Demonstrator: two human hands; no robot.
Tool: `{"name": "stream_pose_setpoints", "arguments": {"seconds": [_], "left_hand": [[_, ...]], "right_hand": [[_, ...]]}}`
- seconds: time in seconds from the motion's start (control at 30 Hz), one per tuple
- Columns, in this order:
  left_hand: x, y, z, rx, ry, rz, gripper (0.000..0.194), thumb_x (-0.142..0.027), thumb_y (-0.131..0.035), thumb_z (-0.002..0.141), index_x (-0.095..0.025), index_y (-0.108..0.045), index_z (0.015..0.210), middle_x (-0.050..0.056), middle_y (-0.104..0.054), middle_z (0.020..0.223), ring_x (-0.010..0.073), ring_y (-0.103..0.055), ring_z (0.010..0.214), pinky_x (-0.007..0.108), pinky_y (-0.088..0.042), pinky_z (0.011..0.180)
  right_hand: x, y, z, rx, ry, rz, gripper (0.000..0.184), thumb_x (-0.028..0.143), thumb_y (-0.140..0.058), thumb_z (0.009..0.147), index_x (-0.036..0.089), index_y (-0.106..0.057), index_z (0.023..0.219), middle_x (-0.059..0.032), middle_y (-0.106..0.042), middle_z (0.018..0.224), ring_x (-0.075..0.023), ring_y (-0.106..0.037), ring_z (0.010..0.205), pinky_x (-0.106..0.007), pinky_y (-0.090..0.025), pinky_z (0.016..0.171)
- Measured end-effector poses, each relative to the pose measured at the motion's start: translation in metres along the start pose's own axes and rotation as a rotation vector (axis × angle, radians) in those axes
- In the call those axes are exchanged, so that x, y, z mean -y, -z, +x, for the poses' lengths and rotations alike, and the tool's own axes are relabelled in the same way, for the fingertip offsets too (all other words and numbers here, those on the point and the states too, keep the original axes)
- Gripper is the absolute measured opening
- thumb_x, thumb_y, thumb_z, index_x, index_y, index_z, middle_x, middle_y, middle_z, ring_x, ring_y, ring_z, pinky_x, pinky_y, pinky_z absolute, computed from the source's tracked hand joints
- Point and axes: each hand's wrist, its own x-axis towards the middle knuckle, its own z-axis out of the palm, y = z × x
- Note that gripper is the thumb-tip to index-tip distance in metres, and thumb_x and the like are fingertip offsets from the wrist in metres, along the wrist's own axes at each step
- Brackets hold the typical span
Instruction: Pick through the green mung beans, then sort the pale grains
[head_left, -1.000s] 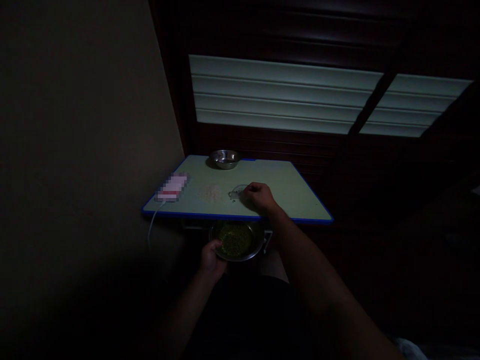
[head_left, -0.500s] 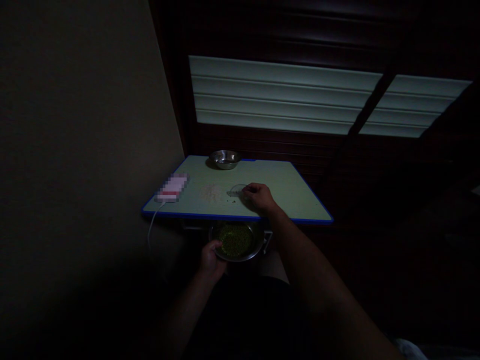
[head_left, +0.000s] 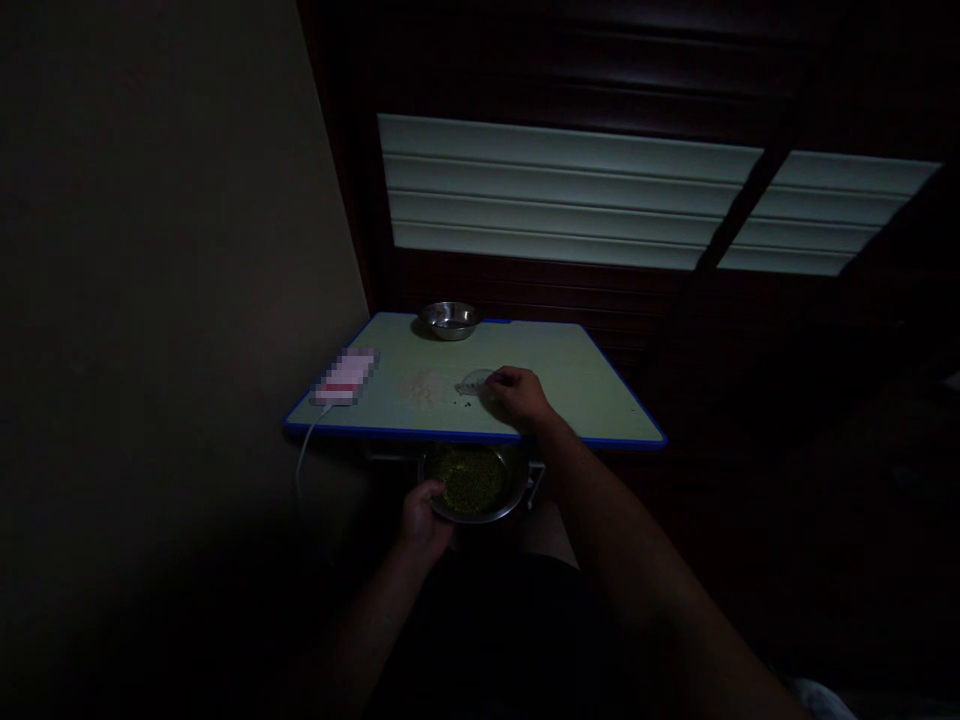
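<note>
My left hand (head_left: 425, 522) is closed on the left rim of a metal bowl (head_left: 487, 518), thumb over the edge. Small green beans (head_left: 471, 482) lie in this bowl, which sits low in front of the table's near edge. Over the tabletop, my right hand (head_left: 521, 397) has its fingers pinched at the right side of a clear shallow dish (head_left: 475, 378). Some small dark bits show in or under the dish's left part, and a few dark beans (head_left: 468, 404) lie loose just before it. The fingertips are dim and partly hidden.
The pale green table (head_left: 532, 347) has a blue edge. A second metal bowl (head_left: 450, 331) stands at its back. A blurred pinkish phone-like object (head_left: 345, 378) with a white cable (head_left: 301, 455) lies at the left. A pale patch (head_left: 424, 388) marks the tabletop. Wall and dark shutters enclose the table.
Both hands, the bowl and the dish stay almost where they were. The picture is slightly darker now.
</note>
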Motion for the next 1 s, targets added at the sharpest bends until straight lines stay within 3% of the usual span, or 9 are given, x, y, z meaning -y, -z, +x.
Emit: {"name": "stream_pose_setpoints", "arguments": {"seconds": [0.57, 0.8, 1.0], "left_hand": [[0.0003, 0.0008, 0.0009, 0.018, -0.009, -0.048, 0.052, -0.007, -0.053, 0.06, -0.014, -0.069, 0.109, 0.008, -0.074, 0.081, 0.026, -0.07, 0.08, 0.04, -0.056, 0.077], [0.0005, -0.0005, -0.0007, 0.017, -0.024, -0.033, 0.05, -0.007, -0.051, 0.06, -0.015, -0.069, 0.107, 0.007, -0.074, 0.079, 0.0245, -0.07, 0.081, 0.038, -0.056, 0.077], [-0.0007, 0.0024, 0.0023, -0.002, -0.005, -0.012, 0.04, -0.009, -0.053, 0.06, -0.015, -0.07, 0.096, 0.008, -0.073, 0.077, 0.0249, -0.07, 0.077, 0.039, -0.057, 0.075]], "right_hand": [[0.0035, -0.0004, -0.0016, -0.038, -0.003, -0.015, 0.016, 0.029, -0.059, 0.069, 0.015, -0.068, 0.071, -0.0013, -0.067, 0.068, -0.0142, -0.059, 0.067, -0.025, -0.044, 0.065], [0.0021, -0.001, -0.002, -0.021, 0.01, -0.09, 0.017, 0.029, -0.06, 0.071, 0.015, -0.071, 0.075, -0.0021, -0.069, 0.071, -0.0141, -0.059, 0.067, -0.025, -0.045, 0.065], [0.0017, 0.0001, -0.0024, 0.068, 0.048, -0.107, 0.016, 0.025, -0.064, 0.071, 0.016, -0.073, 0.081, -0.0028, -0.072, 0.077, -0.0137, -0.061, 0.07, -0.025, -0.045, 0.068]]}}
